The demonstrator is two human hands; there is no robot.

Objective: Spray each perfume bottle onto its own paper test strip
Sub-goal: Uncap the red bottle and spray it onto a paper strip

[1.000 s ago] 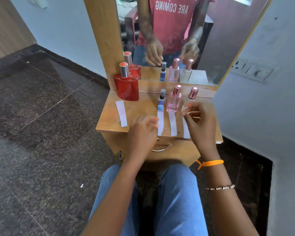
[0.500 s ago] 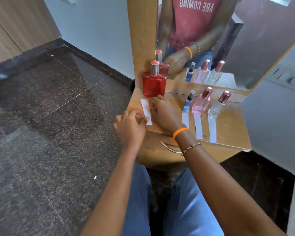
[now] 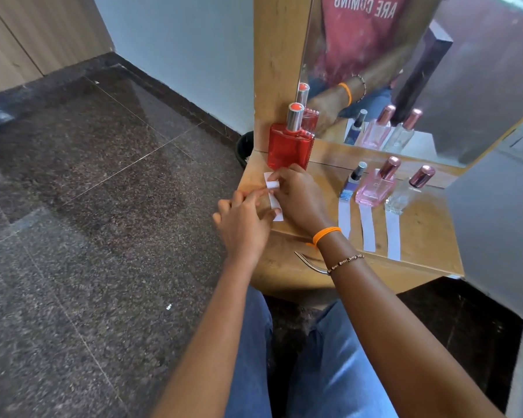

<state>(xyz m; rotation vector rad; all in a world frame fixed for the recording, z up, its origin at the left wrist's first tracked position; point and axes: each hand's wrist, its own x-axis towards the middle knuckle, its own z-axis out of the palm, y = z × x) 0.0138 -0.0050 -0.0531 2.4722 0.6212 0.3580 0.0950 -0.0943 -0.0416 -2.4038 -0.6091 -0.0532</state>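
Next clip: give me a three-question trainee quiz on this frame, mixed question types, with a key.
1. True or false: the red bottle has its cap on.
2. How many strips lie before the three bottles right of it? A) two B) three C) four
3. Fill in: both hands are at the strip in front of the ___ bottle.

Key: 1 true; 2 B; 3 red. The left hand and the right hand meet at that strip.
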